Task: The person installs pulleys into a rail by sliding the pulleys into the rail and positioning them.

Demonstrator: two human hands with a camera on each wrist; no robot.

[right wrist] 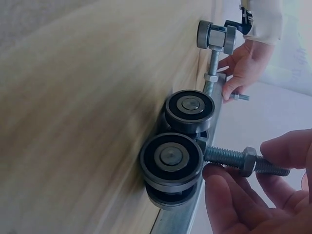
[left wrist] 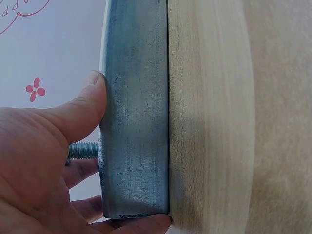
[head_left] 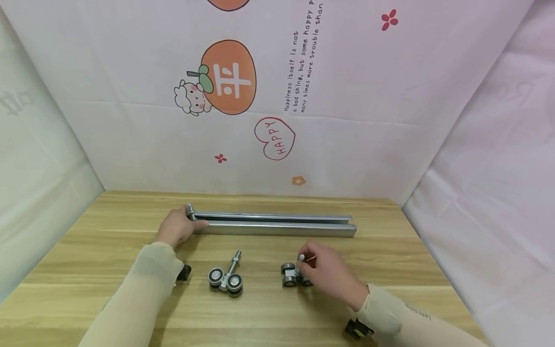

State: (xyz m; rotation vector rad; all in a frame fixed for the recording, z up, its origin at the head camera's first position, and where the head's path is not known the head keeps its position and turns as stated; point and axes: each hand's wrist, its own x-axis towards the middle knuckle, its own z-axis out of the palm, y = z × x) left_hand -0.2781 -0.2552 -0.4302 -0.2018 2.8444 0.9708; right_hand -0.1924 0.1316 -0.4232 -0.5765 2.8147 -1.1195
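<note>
My left hand (head_left: 175, 226) grips the left end of a U-shaped metal rail (head_left: 277, 229); its thumb lies along the top edge and the fingers wrap the end. A threaded bolt (left wrist: 84, 150) with a nut sticks up out of the rail beside that thumb. In front of the rail, my right hand (head_left: 329, 272) pinches the upright bolt of a roller trolley (head_left: 289, 282). The right wrist view shows this trolley's black-and-silver wheels (right wrist: 170, 156) and a nut (right wrist: 249, 162) between the fingers. A second roller trolley (head_left: 225, 279) lies between the hands, its bolt slanting up toward the rail.
The wood-grain table (head_left: 260, 318) carries everything. Behind it rises a white printed cloth backdrop (head_left: 347, 154), and white cloth (head_left: 490, 202) hangs along the right side and the left. The rail lies crosswise near the table's back.
</note>
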